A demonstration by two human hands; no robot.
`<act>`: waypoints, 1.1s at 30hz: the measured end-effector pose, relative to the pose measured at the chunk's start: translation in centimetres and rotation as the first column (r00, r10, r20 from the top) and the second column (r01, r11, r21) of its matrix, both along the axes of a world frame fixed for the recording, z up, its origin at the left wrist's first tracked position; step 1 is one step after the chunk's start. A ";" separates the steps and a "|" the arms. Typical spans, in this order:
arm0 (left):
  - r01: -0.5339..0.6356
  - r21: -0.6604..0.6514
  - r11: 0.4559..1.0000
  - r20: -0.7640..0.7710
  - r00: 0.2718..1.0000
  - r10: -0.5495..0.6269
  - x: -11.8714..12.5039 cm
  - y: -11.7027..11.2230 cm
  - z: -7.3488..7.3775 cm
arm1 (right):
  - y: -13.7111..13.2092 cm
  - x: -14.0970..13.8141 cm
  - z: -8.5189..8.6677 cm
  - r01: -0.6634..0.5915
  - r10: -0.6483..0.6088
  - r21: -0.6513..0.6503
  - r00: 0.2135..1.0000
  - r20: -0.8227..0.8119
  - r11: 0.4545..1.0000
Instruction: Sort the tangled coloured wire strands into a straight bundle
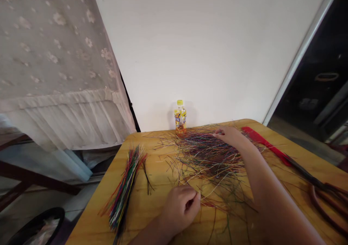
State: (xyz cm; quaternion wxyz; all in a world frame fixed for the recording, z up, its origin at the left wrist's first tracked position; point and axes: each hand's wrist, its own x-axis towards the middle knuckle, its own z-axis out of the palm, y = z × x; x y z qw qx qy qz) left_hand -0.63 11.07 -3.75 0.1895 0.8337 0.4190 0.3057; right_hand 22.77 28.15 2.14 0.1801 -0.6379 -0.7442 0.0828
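1. left hand (181,210) curled, fingers pinched together at 6 o'clock of the loose pile of coloured strands (209,158); it may have hold of a strand, though i cannot tell from this view.
2. right hand (230,136) part open, fingertips resting on the pile at 2 o'clock, holding nothing visible.
3. plastic bottle (180,118) at 12 o'clock, yellow-capped, with orange-yellow contents, just behind the pile.
4. bundle of strands (123,188) at 9 o'clock; red comb (261,140) and scissors (323,190) at 3 o'clock, all on the wooden table (89,216).

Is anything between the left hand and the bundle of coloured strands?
Nothing visible blocks that path: only the bare table lies between the left hand and the bundle. A small dark tuft lies just off the line, farther up the table.
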 end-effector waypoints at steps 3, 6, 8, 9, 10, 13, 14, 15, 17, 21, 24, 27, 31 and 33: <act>0.002 -0.018 1.000 -0.011 1.000 -0.002 0.1 0.0 0.2 | -0.2 -0.1 0.3 -0.014 0.014 -0.013 1.000 -0.013 1.000; 0.006 -0.024 1.000 -0.013 1.000 -0.006 0.1 0.0 0.2 | -0.3 -0.2 0.5 -0.048 0.045 -0.049 0.997 -0.068 0.998; 0.010 -0.020 1.000 -0.013 1.000 -0.011 0.1 0.0 0.2 | -0.3 -0.3 0.4 -0.069 0.052 -0.109 0.987 -0.155 0.992; 0.010 -0.015 1.000 -0.014 1.000 -0.011 0.1 0.0 0.1 | -0.3 -0.4 0.3 -0.081 0.052 -0.136 0.978 -0.200 0.987; 0.011 -0.012 1.000 -0.016 1.000 -0.011 0.1 0.0 0.1 | -0.3 -0.5 0.3 -0.089 0.052 -0.150 0.970 -0.236 0.985; 0.012 -0.008 1.000 -0.022 1.000 -0.012 0.1 -0.1 0.0 | -0.3 -0.7 0.3 -0.100 0.059 -0.133 0.959 -0.277 0.986; 0.014 -0.008 1.000 -0.024 1.000 -0.014 0.1 0.0 0.0 | -0.2 -0.8 0.4 -0.100 0.063 -0.120 0.957 -0.282 0.988; 0.017 -0.007 1.000 -0.023 1.000 -0.017 0.1 0.0 0.0 | -0.3 -0.9 0.5 -0.102 0.066 -0.109 0.954 -0.293 0.989; 0.024 -0.004 1.000 -0.016 1.000 -0.024 0.1 0.1 0.1 | -0.5 -1.1 1.0 -0.112 0.072 -0.102 0.939 -0.335 0.988; 0.026 0.002 1.000 -0.004 1.000 -0.026 0.1 0.1 0.2 | -2.1 -1.8 3.3 -0.171 0.146 -0.027 0.903 -0.403 0.985; 0.015 0.019 1.000 0.015 1.000 -0.015 0.1 0.1 0.1 | -4.6 -2.1 5.9 -0.188 0.236 0.159 0.889 -0.392 0.969; 0.007 0.041 0.999 0.019 1.000 -0.008 0.1 0.2 -0.1 | -7.0 -2.4 8.0 -0.205 0.287 0.237 0.873 -0.395 0.950; 0.005 0.088 0.996 -0.045 0.999 -0.001 0.0 0.2 0.6 | -8.2 -2.7 8.5 -0.296 0.337 0.166 0.864 -0.373 0.941; 0.079 0.128 0.989 -0.094 0.993 -0.067 0.1 -0.3 1.4 | -8.1 -2.9 8.2 -0.317 0.350 0.150 0.869 -0.349 0.937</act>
